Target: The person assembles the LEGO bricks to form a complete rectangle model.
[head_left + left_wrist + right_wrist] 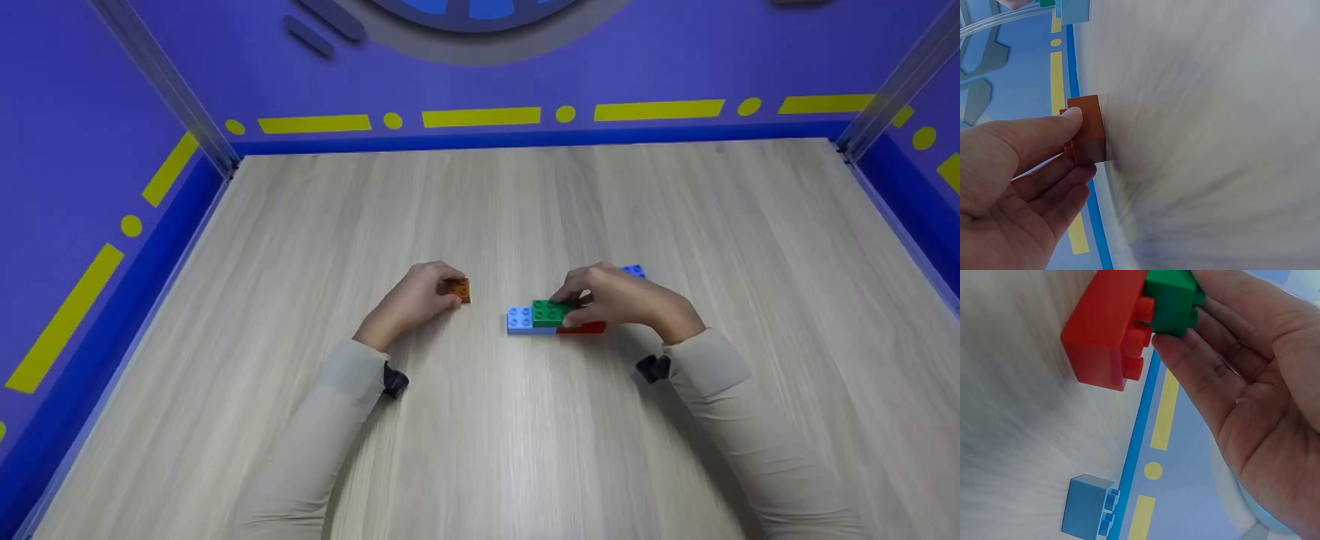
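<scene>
My left hand (412,298) pinches a small orange-brown toy brick (460,291) between thumb and fingers. In the left wrist view that brick (1090,126) appears at the tabletop, its studs turned toward the palm. To the right, my right hand (622,296) holds a green brick (547,315) by its sides. The green brick sits on top of a light blue brick (518,321) and a red brick (589,328), bridging the two. Red studs beside the green brick (1171,304) show in the right wrist view. My fingers partly cover the green and red bricks in the head view.
Another blue brick (634,271) lies behind my right hand, partly hidden by it; the right wrist view shows this blue brick (1086,506) standing apart. The wood-grain table (480,420) is bordered by blue-purple panels (637,67) at the back and both sides.
</scene>
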Available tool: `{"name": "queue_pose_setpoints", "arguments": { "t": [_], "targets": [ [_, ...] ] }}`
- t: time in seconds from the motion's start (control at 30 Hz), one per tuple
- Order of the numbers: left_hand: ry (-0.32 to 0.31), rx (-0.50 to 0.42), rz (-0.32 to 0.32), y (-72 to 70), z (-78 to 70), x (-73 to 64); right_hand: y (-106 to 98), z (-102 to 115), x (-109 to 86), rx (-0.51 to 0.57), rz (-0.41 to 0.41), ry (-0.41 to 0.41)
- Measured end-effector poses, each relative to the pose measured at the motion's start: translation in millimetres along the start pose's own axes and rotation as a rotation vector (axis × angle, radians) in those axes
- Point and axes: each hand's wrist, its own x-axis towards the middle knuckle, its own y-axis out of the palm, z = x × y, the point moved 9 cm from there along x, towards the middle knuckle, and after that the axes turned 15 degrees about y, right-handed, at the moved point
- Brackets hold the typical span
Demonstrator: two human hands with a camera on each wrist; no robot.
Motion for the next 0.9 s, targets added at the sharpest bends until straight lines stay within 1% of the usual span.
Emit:
{"name": "queue_pose_setpoints", "arguments": {
  "t": [0.27,0.5,0.7,0.9],
  "targets": [
    [-0.013,0.018,0.004,-0.9,0.0,0.4,-1.0,-0.2,0.8,0.009,-0.007,-0.015],
    [0.015,0.016,-0.007,1.7,-2.3,1.5,0.6,-1.6,-1.0,0.015,-0.003,-0.014],
    [0.016,-0.015,-0.014,1.9,-2.5,1.0,0.5,-1.3,-0.7,0.011,-0.01,-0.016],
    [0.042,-0.041,-0.023,1.7,-6.0,1.2,0.5,-0.3,-0.8,0.012,-0.012,-0.027]
  ]
}}
